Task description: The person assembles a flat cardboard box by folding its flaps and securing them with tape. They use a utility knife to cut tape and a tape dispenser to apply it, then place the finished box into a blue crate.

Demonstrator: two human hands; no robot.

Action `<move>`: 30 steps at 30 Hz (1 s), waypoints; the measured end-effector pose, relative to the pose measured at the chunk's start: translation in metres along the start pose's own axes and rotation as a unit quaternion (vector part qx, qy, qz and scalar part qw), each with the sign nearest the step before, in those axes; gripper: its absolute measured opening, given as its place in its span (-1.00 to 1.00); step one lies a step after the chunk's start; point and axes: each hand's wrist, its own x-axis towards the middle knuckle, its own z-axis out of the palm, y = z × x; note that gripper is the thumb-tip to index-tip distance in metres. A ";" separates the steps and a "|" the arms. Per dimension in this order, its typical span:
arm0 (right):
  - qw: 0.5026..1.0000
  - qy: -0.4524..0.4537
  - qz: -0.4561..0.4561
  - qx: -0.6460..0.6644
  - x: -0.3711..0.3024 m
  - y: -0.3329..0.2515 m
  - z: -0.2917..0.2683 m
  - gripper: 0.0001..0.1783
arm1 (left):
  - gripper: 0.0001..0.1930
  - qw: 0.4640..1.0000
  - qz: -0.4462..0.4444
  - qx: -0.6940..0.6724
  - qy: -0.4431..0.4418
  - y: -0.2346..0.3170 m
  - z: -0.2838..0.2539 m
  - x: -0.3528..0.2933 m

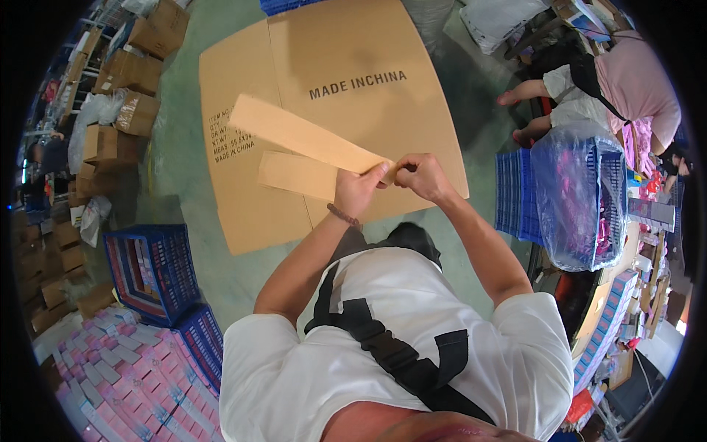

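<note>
A long flat tan strip [302,136], which looks like cardboard, slants above a big brown cardboard sheet [353,44]. Near its right end my left hand [357,193] is closed on it, thumb on top. A shorter tan piece [294,174] sticks out to the left from under the same hand; I cannot tell whether both are one folded strip. The curled fingers of my right hand [426,177] pinch the strip's narrow right end. Dark print marks the sheet, which lies flat in front of me and is partly covered by the strips.
Blue plastic crates [151,272] stand at the left beside many stacked pink boxes [140,376]. Brown cartons [132,70] line the far left. To the right are plastic-covered blue crates [578,191] and a bending person in a pink top [637,77]. Green floor [177,132] surrounds the sheet.
</note>
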 end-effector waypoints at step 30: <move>0.860 0.051 -0.414 -0.294 0.125 -0.029 0.005 -0.91 | -0.78 0.948 -0.144 -0.271 0.082 -0.012 -0.038 0.050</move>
